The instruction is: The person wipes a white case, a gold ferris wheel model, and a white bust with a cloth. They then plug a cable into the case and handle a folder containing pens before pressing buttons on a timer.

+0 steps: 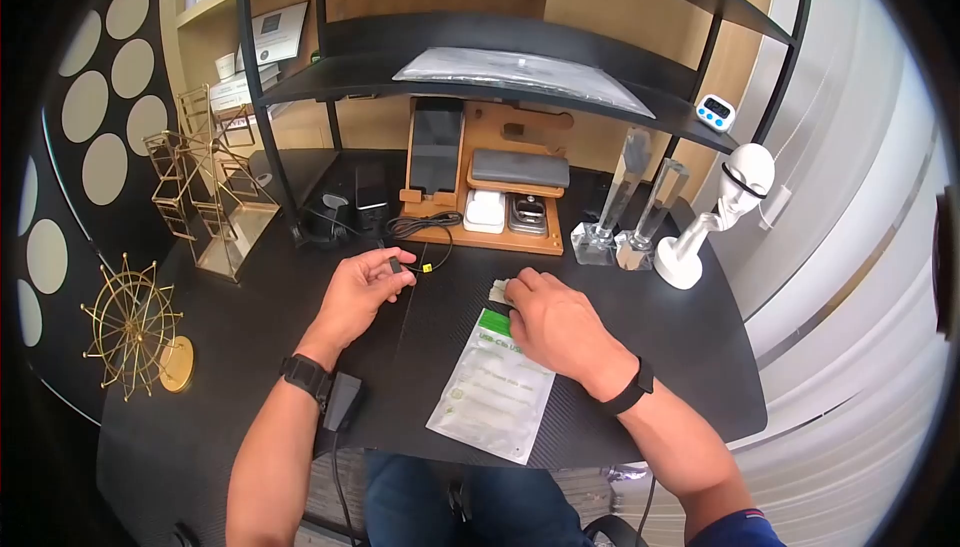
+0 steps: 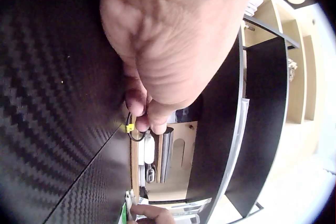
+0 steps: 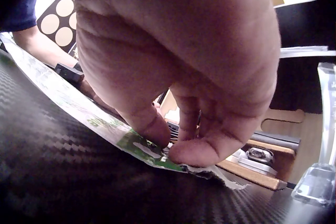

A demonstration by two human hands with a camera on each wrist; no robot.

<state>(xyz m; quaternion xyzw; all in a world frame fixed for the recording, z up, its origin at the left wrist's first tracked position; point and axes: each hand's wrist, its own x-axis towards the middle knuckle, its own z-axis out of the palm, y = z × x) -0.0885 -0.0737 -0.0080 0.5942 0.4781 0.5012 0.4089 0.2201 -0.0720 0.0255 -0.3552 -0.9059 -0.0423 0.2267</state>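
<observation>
In the head view my left hand (image 1: 362,295) pinches a small dark cable plug (image 1: 395,265), and a thin black cable with a yellow tag (image 1: 427,268) runs from it. My right hand (image 1: 562,327) is over the top of a green-and-white plastic pouch (image 1: 493,393) lying on the desk. In the right wrist view the thumb and fingers of that hand (image 3: 178,61) pinch the torn top edge of the pouch (image 3: 94,124). The left wrist view shows my left hand (image 2: 173,40) with its fingertips together near the yellow tag (image 2: 130,128); the plug is mostly hidden there.
A wooden stand (image 1: 520,237) holds a phone and small devices behind the hands. Crystal trophies (image 1: 605,232) and a white head figure (image 1: 680,260) stand right, gold wheel models (image 1: 132,325) left. A black adapter (image 1: 342,402) lies by the left forearm. A shelf (image 1: 360,77) spans above.
</observation>
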